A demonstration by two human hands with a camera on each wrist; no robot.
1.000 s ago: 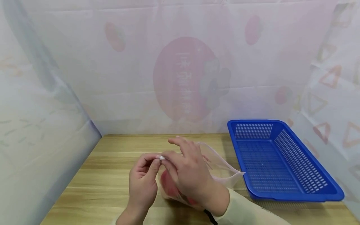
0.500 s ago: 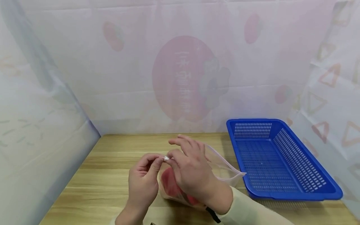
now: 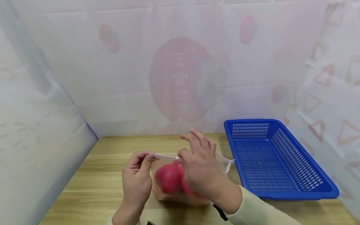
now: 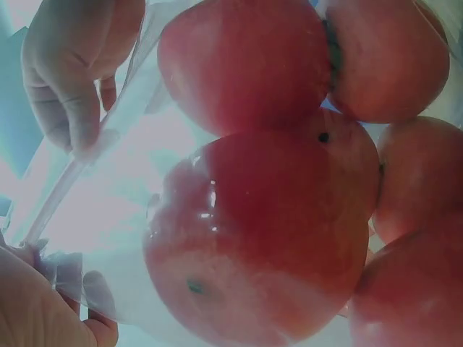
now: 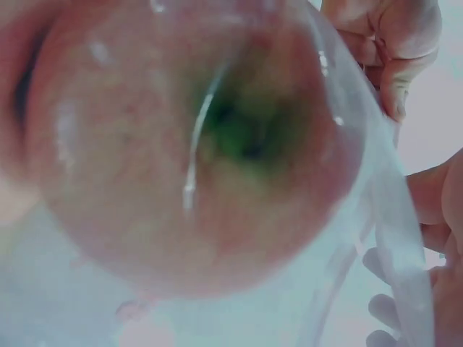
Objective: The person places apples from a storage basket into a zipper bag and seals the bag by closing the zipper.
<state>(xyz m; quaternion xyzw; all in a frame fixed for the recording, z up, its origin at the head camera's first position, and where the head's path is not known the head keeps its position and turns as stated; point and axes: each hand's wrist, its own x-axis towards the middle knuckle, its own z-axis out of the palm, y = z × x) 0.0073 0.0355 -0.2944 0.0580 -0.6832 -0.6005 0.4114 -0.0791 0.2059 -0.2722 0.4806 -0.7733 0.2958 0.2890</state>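
Observation:
A clear zip bag (image 3: 168, 198) stands on the table, with several red fruits (image 3: 168, 178) inside that look like tomatoes; green stem marks show in both wrist views. My left hand (image 3: 136, 182) pinches the left end of the pale pink zip strip (image 3: 164, 156) between thumb and index finger. My right hand (image 3: 201, 168) pinches the white slider (image 3: 177, 157) farther along that strip, its other fingers raised. Part of the bag and fruit is hidden behind the right hand. Through the plastic in the left wrist view, the fruits (image 4: 253, 231) fill most of the picture.
A blue perforated basket (image 3: 270, 165) stands on the right of the wooden table (image 3: 92, 175), close to the bag's right corner. Printed cloth walls (image 3: 126, 78) enclose the back and sides. A black wrist strap (image 3: 220, 212) shows below the right hand.
My right hand has moved right with the slider, so a longer stretch of strip shows between the hands. My left hand has shifted slightly left. More of the red fruit is visible.

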